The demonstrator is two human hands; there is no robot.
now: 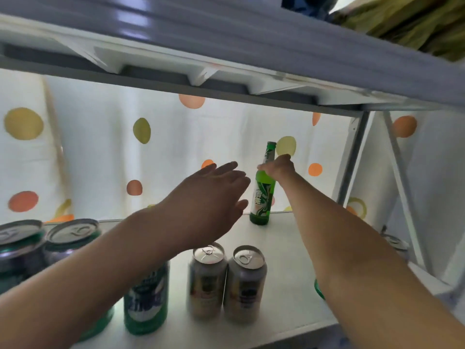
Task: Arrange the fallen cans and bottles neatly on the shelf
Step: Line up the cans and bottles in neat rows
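Note:
A green glass bottle [261, 195] stands upright at the back of the white shelf [289, 248]. My right hand [279, 167] is closed around its neck. My left hand [208, 197] hovers just left of the bottle, fingers spread, holding nothing. Two silver cans [226, 280] stand upright side by side near the front. A green can [146, 301] stands to their left, partly behind my left forearm. Two more cans [45, 245] stand at the far left.
A dotted white curtain [100, 147] hangs behind the shelf. The upper shelf board [226, 59] is close overhead. A metal upright [352, 157] stands at the right. Another can top [397, 241] and a green item [318, 289] peek out beside my right arm.

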